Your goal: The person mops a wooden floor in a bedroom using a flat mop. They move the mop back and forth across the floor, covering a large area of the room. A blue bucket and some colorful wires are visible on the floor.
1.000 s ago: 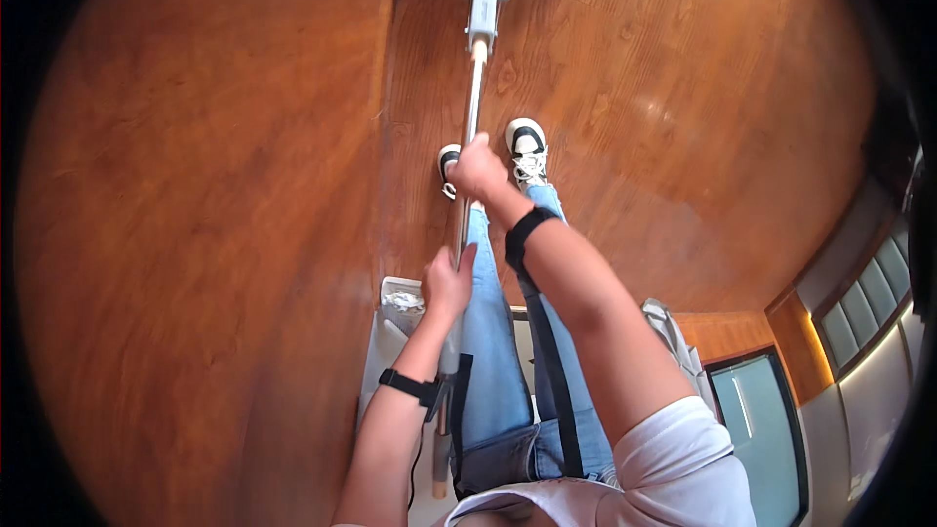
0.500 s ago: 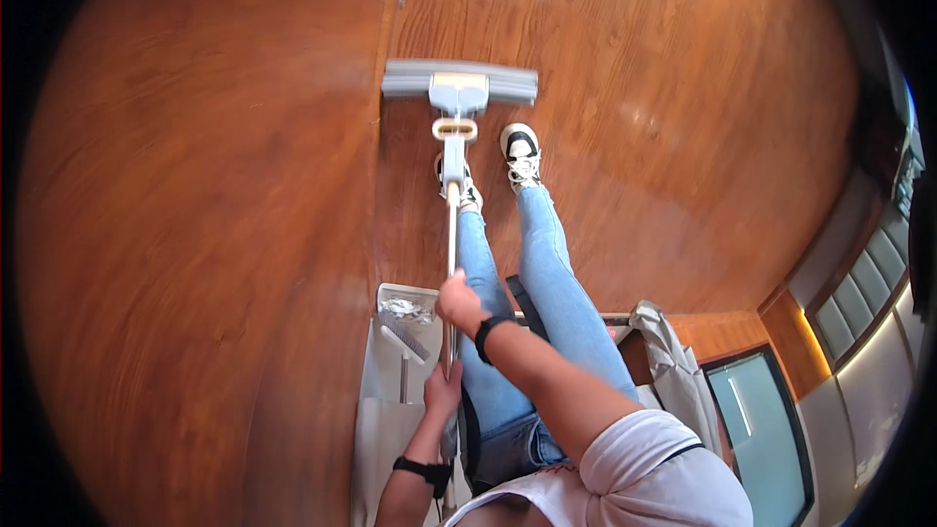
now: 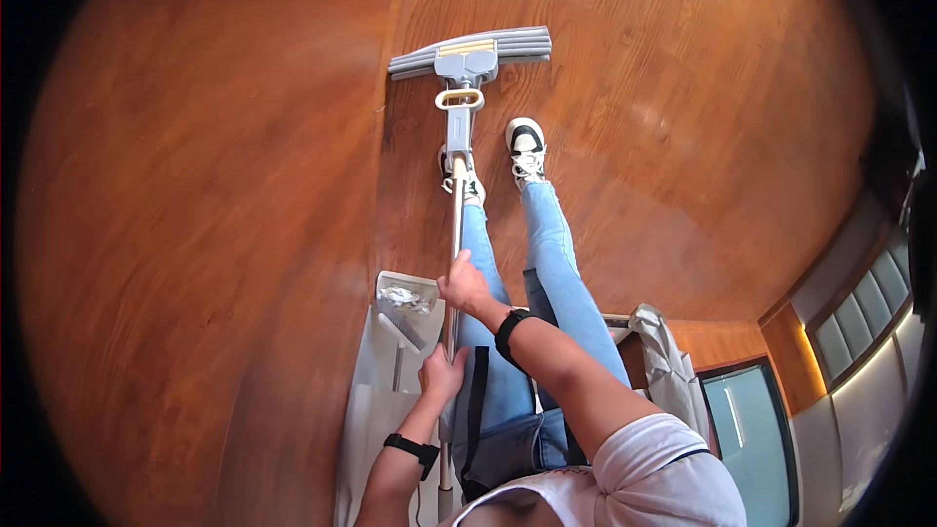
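A squeeze mop [image 3: 458, 205] with a long metal pole stretches ahead of me, its wide grey head [image 3: 468, 51] resting on or just over the reddish-brown wood floor [image 3: 664, 88]. My right hand [image 3: 465, 285] is closed round the pole partway up. Lower down, nearer my body, my left hand [image 3: 442, 373] grips the same pole. A cream loop handle [image 3: 459, 100] sits on the pole just behind the head.
Left of my legs, a dustpan [image 3: 429, 285] holds whitish debris, with a grey-bristled broom [image 3: 402, 328] beside it. My shoes [image 3: 527, 151] stand close behind the mop head. A crumpled grey cover [image 3: 672, 361] and a glass-topped table [image 3: 752, 429] are at right.
The mop head has moved forward and slightly right, and tilted so its right end sits farther out. Both hands have moved with the pole, still holding it.
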Action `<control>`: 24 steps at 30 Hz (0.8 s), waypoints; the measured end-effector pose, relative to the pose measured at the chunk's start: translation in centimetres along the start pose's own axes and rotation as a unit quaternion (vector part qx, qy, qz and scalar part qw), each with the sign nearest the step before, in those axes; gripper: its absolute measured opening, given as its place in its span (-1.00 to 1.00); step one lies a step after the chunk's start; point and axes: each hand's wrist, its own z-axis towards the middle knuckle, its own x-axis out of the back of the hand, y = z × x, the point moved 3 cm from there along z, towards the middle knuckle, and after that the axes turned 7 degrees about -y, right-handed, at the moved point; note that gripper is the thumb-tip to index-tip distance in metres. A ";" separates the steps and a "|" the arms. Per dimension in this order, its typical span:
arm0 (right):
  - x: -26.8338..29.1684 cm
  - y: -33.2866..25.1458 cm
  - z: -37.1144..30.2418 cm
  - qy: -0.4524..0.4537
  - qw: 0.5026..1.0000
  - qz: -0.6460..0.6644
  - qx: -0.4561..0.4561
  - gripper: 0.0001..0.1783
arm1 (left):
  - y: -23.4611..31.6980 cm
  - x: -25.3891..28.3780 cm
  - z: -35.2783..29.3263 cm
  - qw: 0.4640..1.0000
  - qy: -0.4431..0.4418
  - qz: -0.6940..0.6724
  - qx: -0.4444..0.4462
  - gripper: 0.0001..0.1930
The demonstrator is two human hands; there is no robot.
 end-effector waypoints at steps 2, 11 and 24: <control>0.7 -0.4 0.5 0.024 0.999 0.032 0.005 -0.50 | 1.2 1.4 0.2 1.000 -0.007 -0.021 -0.015 -0.59; 6.7 -0.4 0.3 0.109 0.976 0.186 0.024 -0.46 | 8.3 6.9 0.0 0.963 0.041 0.249 -0.097 -0.58; 24.0 6.6 -7.3 0.190 0.774 0.604 0.016 -0.43 | 31.4 8.2 -4.7 0.779 0.044 0.557 -0.285 -0.61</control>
